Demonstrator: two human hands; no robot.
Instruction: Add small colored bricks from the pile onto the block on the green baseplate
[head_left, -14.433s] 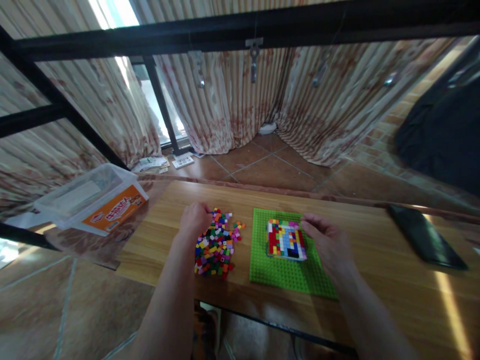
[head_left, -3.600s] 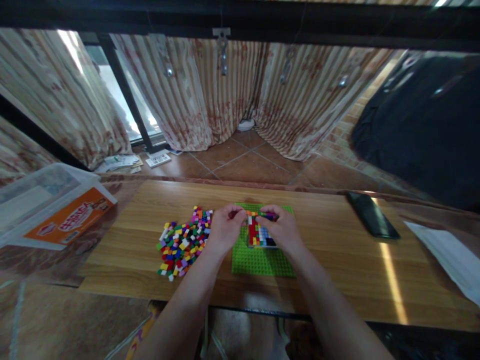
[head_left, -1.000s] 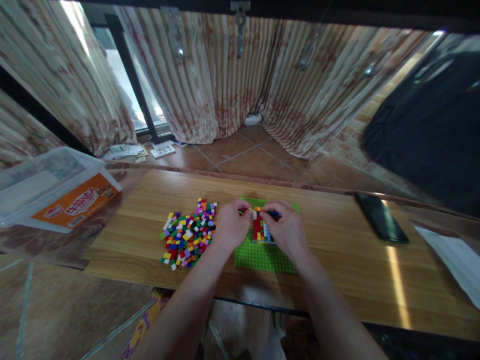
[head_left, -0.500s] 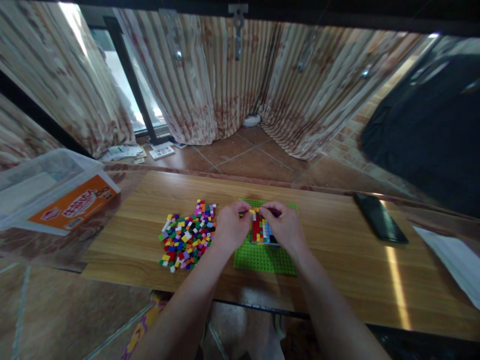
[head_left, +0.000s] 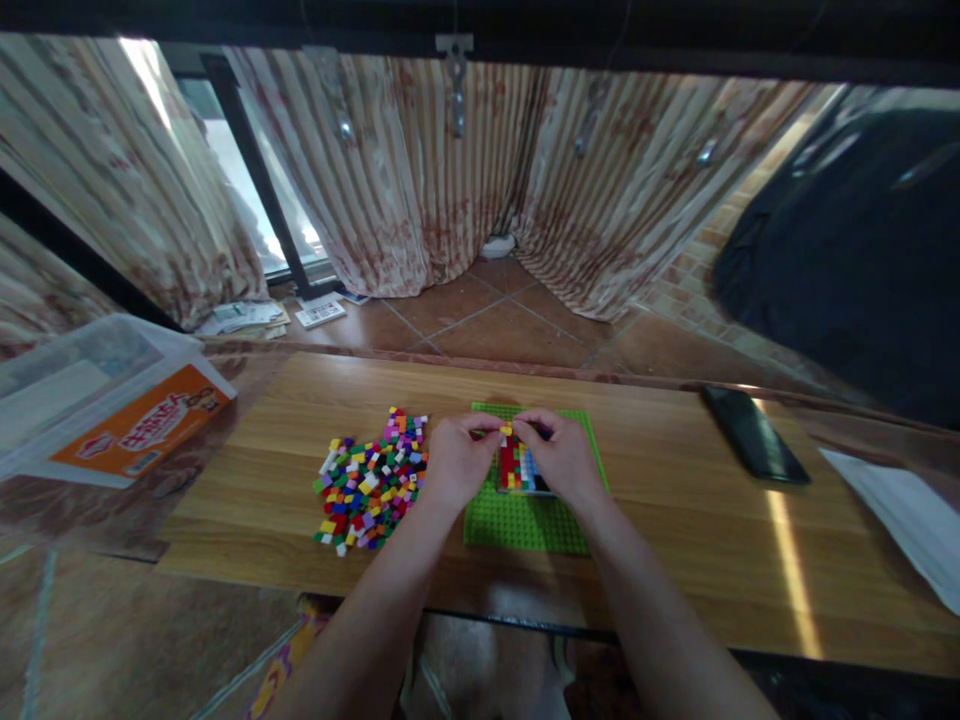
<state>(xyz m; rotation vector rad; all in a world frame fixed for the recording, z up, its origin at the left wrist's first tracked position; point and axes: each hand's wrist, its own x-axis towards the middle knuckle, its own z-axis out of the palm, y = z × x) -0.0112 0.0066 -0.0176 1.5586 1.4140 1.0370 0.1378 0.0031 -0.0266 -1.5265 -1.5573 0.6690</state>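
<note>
On the plate (head_left: 529,532) sat the block (head_left: 513,474), partly hidden, its visible face apparently well filled. Over the plate's far half, the left hand (head_left: 456,458) and right hand (head_left: 562,458) had their fingertips at a yellow brick (head_left: 507,429); whether either pinched it was unclear. Left of the plate, loose bricks (head_left: 370,484) lay unused, so work seemed unfinished.

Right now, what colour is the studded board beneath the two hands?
The board is plain green; it shows best in the head view.
</note>
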